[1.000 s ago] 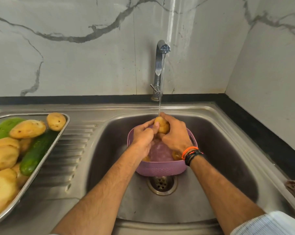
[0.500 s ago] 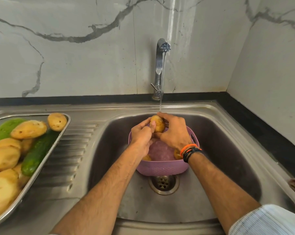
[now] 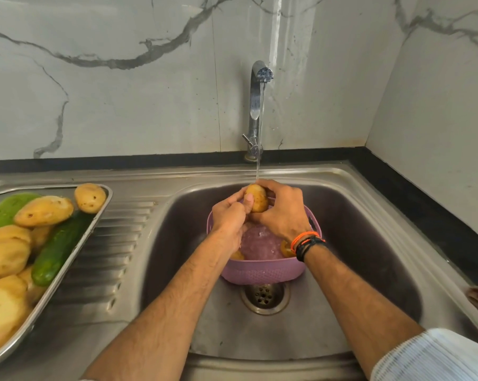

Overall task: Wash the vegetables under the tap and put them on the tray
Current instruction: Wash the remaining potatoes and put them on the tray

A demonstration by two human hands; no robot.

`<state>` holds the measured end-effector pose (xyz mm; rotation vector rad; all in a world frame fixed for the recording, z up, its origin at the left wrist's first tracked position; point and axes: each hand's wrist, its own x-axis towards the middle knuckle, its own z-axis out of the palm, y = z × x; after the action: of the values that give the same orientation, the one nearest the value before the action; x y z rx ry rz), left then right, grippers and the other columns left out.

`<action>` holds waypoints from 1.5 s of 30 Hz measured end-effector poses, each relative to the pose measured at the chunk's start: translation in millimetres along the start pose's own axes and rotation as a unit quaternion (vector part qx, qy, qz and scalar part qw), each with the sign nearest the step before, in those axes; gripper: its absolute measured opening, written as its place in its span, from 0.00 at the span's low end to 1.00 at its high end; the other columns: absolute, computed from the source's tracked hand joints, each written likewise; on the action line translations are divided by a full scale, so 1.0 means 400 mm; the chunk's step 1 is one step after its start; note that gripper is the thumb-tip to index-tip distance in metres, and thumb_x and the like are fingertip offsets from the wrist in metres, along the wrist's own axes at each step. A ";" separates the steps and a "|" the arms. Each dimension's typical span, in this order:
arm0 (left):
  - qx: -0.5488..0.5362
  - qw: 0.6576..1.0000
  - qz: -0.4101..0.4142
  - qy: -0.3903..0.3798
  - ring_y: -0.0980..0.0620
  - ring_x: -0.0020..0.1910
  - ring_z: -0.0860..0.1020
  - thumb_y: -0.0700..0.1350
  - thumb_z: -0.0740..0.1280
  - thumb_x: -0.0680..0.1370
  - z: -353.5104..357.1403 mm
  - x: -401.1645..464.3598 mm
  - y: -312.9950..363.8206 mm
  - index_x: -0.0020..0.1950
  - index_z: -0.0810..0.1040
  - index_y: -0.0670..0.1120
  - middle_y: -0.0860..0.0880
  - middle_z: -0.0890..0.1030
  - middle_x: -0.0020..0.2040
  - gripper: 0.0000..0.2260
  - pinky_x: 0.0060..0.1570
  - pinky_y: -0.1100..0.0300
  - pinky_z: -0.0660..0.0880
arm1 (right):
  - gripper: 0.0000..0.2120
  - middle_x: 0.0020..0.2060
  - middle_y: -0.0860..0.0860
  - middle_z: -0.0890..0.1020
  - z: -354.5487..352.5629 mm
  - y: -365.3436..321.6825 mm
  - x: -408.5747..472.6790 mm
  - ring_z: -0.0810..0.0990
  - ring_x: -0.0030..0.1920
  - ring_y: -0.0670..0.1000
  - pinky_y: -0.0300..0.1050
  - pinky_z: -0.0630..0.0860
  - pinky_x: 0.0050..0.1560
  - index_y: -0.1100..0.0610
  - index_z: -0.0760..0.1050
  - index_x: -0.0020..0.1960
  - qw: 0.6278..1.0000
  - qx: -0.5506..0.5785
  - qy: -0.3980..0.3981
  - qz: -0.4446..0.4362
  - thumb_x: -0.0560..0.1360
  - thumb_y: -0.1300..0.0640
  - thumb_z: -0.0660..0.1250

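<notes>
Left hand [image 3: 228, 215] and right hand [image 3: 283, 213] cup potato [image 3: 257, 198], seemingly under stream

I hold one potato [image 3: 256, 198] with both hands under the thin water stream from the tap [image 3: 255, 105]: my left hand [image 3: 229, 215] grips it from the left with the thumb on it, and my right hand [image 3: 283, 213] curls over it from the right. Under my hands the purple basket [image 3: 262, 270] stands in the sink [image 3: 369, 243], just behind the drain [image 3: 264, 296], with water and some more potatoes inside. On the left the steel tray [image 3: 95, 224] lies on the draining board and carries potatoes and a cucumber [image 3: 59, 248].
</notes>
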<state>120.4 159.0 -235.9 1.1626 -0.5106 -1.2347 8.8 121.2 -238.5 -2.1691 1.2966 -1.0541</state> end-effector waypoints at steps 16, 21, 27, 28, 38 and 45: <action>0.151 0.981 0.120 0.027 0.53 0.52 0.83 0.40 0.73 0.76 -0.010 0.023 -0.024 0.63 0.82 0.50 0.50 0.85 0.52 0.15 0.58 0.51 0.80 | 0.29 0.55 0.52 0.83 0.005 -0.007 0.000 0.80 0.55 0.51 0.46 0.78 0.61 0.55 0.76 0.65 1.000 0.001 -0.007 -0.005 0.66 0.56 0.79; 0.083 0.995 0.047 -0.023 0.48 0.53 0.84 0.44 0.71 0.77 -0.016 0.015 -0.005 0.61 0.82 0.48 0.45 0.86 0.52 0.12 0.51 0.52 0.82 | 0.28 0.53 0.49 0.83 0.002 -0.006 0.003 0.81 0.53 0.46 0.36 0.79 0.54 0.54 0.78 0.64 0.997 0.067 0.019 0.037 0.65 0.58 0.79; -0.022 0.995 -0.005 -0.095 0.44 0.57 0.82 0.36 0.65 0.80 -0.013 0.009 0.008 0.68 0.76 0.42 0.39 0.83 0.57 0.16 0.55 0.50 0.80 | 0.31 0.57 0.51 0.82 -0.007 -0.007 0.006 0.80 0.56 0.48 0.35 0.76 0.57 0.56 0.75 0.67 0.998 0.056 0.009 0.024 0.65 0.56 0.79; -0.012 0.996 0.001 -0.086 0.44 0.58 0.82 0.35 0.65 0.80 -0.010 0.009 0.005 0.68 0.76 0.42 0.39 0.83 0.57 0.16 0.57 0.49 0.80 | 0.32 0.58 0.52 0.81 -0.008 -0.006 0.005 0.79 0.58 0.50 0.37 0.75 0.59 0.57 0.75 0.68 1.000 0.030 0.000 0.007 0.66 0.57 0.78; 0.087 0.992 0.086 -0.011 0.49 0.57 0.82 0.37 0.72 0.76 -0.022 0.036 -0.024 0.65 0.80 0.46 0.47 0.85 0.55 0.18 0.61 0.47 0.78 | 0.23 0.52 0.52 0.84 0.006 -0.018 0.000 0.81 0.53 0.51 0.45 0.78 0.60 0.55 0.78 0.63 0.999 -0.031 -0.011 -0.029 0.69 0.56 0.74; 0.114 0.987 0.109 0.029 0.51 0.53 0.83 0.38 0.75 0.73 -0.018 0.037 -0.029 0.64 0.81 0.48 0.47 0.86 0.52 0.19 0.57 0.48 0.80 | 0.14 0.42 0.46 0.85 0.002 -0.019 -0.010 0.81 0.44 0.47 0.45 0.79 0.50 0.50 0.82 0.53 0.998 -0.040 0.015 -0.039 0.67 0.55 0.75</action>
<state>125.9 149.7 -252.8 1.2929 -0.7295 -0.9681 12.4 128.4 -235.6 -2.2886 1.2980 -1.0863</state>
